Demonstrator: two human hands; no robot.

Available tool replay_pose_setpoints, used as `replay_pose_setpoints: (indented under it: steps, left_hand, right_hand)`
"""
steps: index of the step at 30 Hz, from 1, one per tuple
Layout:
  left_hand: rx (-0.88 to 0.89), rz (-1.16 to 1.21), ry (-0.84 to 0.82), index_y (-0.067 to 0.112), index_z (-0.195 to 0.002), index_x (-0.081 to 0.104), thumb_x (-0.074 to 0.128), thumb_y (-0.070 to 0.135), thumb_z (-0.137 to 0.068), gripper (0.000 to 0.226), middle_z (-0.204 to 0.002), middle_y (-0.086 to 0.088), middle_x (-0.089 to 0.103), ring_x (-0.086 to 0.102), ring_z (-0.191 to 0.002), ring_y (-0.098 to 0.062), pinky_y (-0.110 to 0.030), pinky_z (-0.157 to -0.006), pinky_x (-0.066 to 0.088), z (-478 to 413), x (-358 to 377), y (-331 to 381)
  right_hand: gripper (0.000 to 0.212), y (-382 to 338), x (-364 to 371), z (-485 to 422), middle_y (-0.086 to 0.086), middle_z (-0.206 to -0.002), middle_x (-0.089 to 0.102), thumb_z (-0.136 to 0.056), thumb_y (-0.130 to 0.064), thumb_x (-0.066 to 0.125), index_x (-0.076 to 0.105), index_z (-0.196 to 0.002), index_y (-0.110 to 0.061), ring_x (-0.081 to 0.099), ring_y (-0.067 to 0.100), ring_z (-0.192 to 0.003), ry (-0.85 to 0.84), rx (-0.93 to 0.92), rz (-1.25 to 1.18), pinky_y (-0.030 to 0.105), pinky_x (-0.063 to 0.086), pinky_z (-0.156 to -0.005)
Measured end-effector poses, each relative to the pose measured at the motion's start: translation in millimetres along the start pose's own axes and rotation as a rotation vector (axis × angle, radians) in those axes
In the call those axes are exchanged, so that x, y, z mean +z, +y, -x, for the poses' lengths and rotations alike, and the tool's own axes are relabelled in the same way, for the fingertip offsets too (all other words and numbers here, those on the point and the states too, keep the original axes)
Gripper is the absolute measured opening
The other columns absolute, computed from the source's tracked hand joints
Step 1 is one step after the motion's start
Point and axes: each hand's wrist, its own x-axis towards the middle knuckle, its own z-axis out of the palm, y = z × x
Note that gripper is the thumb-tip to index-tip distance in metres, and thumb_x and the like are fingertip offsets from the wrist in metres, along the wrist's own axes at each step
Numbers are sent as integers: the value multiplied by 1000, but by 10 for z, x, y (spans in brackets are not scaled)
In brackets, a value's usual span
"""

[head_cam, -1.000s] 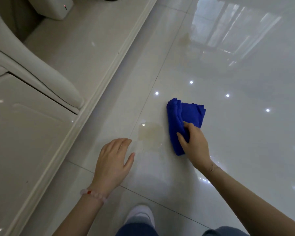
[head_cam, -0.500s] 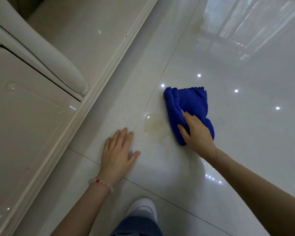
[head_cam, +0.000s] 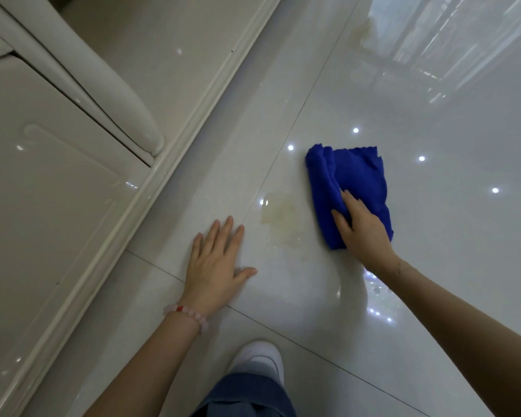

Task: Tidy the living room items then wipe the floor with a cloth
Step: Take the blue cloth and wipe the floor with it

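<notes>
A view from a head-worn camera looking down at a glossy, pale cream tiled floor [head_cam: 433,236], smooth and mirror-like, with small bright ceiling lights and a window reflected in it. No brand, label or writing can be read anywhere.

The right hand [head_cam: 363,233] presses down on a bright blue cloth [head_cam: 351,179], a soft, fuzzy piece folded into a rough rectangle with a scalloped far edge. The fingers [head_cam: 348,200] lie on top of it while the thumb curls round its left edge, gripping the cloth against the tile. The cloth lies flat on the floor, in the middle of the view, just right of a thin dark grout line.

Just beside the cloth's left edge is a shallow, yellowish wet patch [head_cam: 280,218], irregular in outline, lying next to the grout line. The cloth does not cover it.

The left hand [head_cam: 215,266] rests flat on the floor to the left of the wet patch, palm down, fingers open and spread, holding nothing. A bracelet [head_cam: 188,316] of pale pink round beads with one red bead circles that wrist.

Along the left runs cream, glossy furniture [head_cam: 51,206] with a moulded, ridged base edge on a diagonal, and a rounded, curved arm-like piece above it.

At the bottom, a white shoe toe [head_cam: 257,358] and a blue denim trouser leg [head_cam: 244,395] show. To the right of the cloth the floor is open.
</notes>
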Motion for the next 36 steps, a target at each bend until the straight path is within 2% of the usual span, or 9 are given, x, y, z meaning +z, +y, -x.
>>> replay_pose_setpoints:
  steps: [3,7,10,13,18,21,27,33,36]
  left_hand:
    - [-14,-10,-15,25,-148,-11,31,66,-87,84,-154,0,-22,-18,-142,-21,-41,-116,-7,5,-6,21]
    - [-10,-12,-16,25,-148,-10,31,66,-87,85,-155,0,-19,-18,-142,-20,-41,-116,-5,14,-16,20]
    - [7,47,1,26,-149,-4,37,64,-87,84,-156,2,-16,-14,-143,-17,-38,-115,-5,13,-31,-22]
    - [32,112,42,24,-149,7,48,61,-84,85,-157,3,-6,-7,-144,-16,-36,-115,-3,17,-21,-76]
    - [-49,131,77,21,-149,13,53,63,-77,93,-158,-2,2,-1,-144,-20,-44,-114,-4,29,15,-78]
    - [-62,142,55,22,-150,8,52,64,-78,94,-158,-3,-4,-6,-144,-21,-44,-115,-2,24,16,-70]
    - [-73,133,91,24,-149,15,56,66,-74,95,-158,-1,3,-1,-144,-23,-49,-114,4,25,57,-81]
    - [-71,132,84,26,-149,10,53,68,-74,96,-158,2,-2,-6,-144,-21,-49,-114,0,25,72,-100]
    - [-73,141,78,27,-149,7,51,69,-76,95,-158,3,-5,-9,-144,-20,-48,-114,-2,35,67,-109]
  right_hand:
    - [45,-152,92,-184,5,-139,46,-98,-30,39,35,-142,-21,45,24,-123,-27,-51,45,40,41,-101]
    - [47,-361,251,-82,5,-146,39,-98,-27,40,32,-143,-16,36,21,-133,-142,-182,121,29,24,-110]
    - [48,-291,276,123,1,-147,38,-98,-28,39,30,-144,-20,33,16,-136,-217,-252,137,21,14,-110]
    - [47,-120,185,199,-1,-147,38,-98,-27,40,30,-144,-23,35,15,-134,-203,-216,101,19,17,-108]
    - [47,-163,164,65,2,-147,38,-98,-29,39,31,-144,-25,38,23,-132,-44,-30,-27,39,33,-109]
    - [49,-366,296,-58,3,-151,30,-99,-28,38,26,-146,-23,29,23,-137,-49,-11,-10,36,25,-113]
    - [49,-566,516,146,3,-150,34,-99,-28,38,27,-145,-18,26,15,-139,-233,-285,132,17,6,-109]
    - [47,-248,292,229,0,-148,37,-98,-26,41,30,-144,-22,32,16,-135,-180,-189,82,17,13,-108]
    - [46,-266,263,142,2,-146,39,-98,-25,40,32,-143,-22,37,22,-132,-51,-66,-7,29,27,-110]
